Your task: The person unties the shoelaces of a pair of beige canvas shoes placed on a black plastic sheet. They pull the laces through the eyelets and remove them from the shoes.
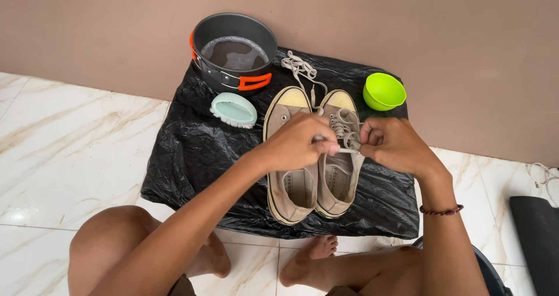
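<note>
Two worn beige sneakers lie side by side on a black plastic sheet (192, 156). The left sneaker (289, 188) has no lace; its lace (298, 67) lies loose beyond the toes. The right sneaker (340, 179) still carries a grey lace (347, 127). My left hand (297, 141) pinches one stretch of that lace over the shoe's eyelets. My right hand (393, 144) pinches the same lace just to the right, the two hands almost touching.
A dark pot (234, 51) with orange handles holds soapy water at the sheet's back left. A pale green scrub brush (234, 109) lies beside it, a lime green bowl (384, 91) at the back right. Marble floor tiles surround; a dark mat (538, 238) lies far right.
</note>
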